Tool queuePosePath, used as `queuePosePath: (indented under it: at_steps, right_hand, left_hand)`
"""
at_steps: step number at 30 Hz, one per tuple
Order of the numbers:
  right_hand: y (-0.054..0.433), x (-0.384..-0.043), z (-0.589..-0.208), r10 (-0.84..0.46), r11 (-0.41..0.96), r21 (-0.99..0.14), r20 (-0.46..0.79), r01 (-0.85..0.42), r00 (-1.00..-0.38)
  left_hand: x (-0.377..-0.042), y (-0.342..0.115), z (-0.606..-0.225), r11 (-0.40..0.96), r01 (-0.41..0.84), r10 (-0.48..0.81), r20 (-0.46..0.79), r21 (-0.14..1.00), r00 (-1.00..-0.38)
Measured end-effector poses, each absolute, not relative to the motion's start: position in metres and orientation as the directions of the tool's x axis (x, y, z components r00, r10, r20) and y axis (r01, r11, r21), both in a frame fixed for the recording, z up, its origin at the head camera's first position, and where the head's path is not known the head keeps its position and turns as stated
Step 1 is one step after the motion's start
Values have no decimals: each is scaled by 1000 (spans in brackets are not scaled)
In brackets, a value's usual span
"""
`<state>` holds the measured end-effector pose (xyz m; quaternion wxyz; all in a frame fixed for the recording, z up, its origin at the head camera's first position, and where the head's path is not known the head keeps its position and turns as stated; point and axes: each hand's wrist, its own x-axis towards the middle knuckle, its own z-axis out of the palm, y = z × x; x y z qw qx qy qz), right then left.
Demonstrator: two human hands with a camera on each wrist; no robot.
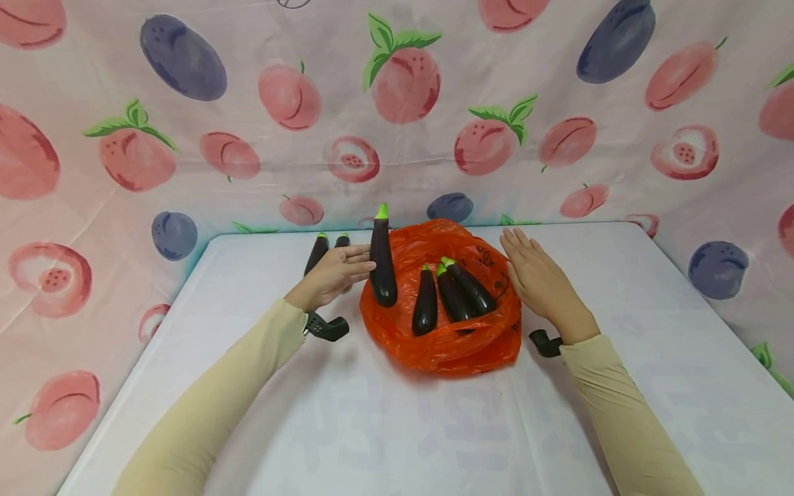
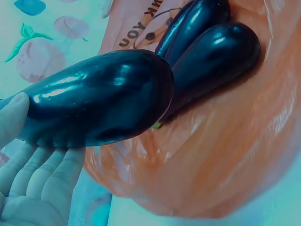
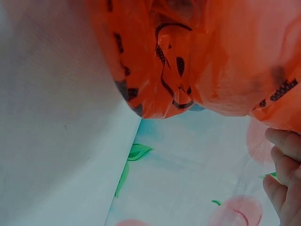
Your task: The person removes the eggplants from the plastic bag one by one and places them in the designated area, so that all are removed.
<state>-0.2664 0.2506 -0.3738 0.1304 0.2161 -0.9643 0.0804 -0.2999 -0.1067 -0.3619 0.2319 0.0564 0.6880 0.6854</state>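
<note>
My left hand (image 1: 331, 277) pinches a dark purple eggplant (image 1: 382, 265) with a green stem cap, between thumb and straight fingers. In the head view this eggplant stands nearly upright over the left rim of a red plastic bag (image 1: 453, 358). Three more eggplants (image 1: 425, 303) lie inside the open bag, their stem ends pointing away from me. At the bag's right side is my right hand (image 1: 541, 281), fingers extended and close to the plastic. In the right wrist view its fingertips (image 3: 282, 136) meet or nearly meet the bag's edge; contact is hard to tell.
Two other eggplants (image 1: 317, 252) lie on the white table (image 1: 372, 427) behind my left hand, partly hidden by it. A fruit-print cloth (image 1: 422, 158) hangs behind the table and along its sides. Black wrist camera mounts (image 1: 327, 328) hang below both wrists.
</note>
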Motion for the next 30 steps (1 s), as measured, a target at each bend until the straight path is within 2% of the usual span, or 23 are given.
queuePosePath:
  at_steps: [7, 19, 30]
  right_hand:
    - [251, -267, -375, -393, 895, -104, 277, -434, -877]
    - [249, -266, -373, -389, 900, -99, 254, -424, -885]
    - [250, -266, -373, -385, 903, -101, 240, -417, -891]
  left_hand:
    - [-301, -119, -363, 13, -222, 378, -210, 975, -902]
    - [-301, -139, -365, 18, -214, 352, -207, 977, -913]
    - [-302, -163, -365, 93, -201, 320, -220, 975, -921]
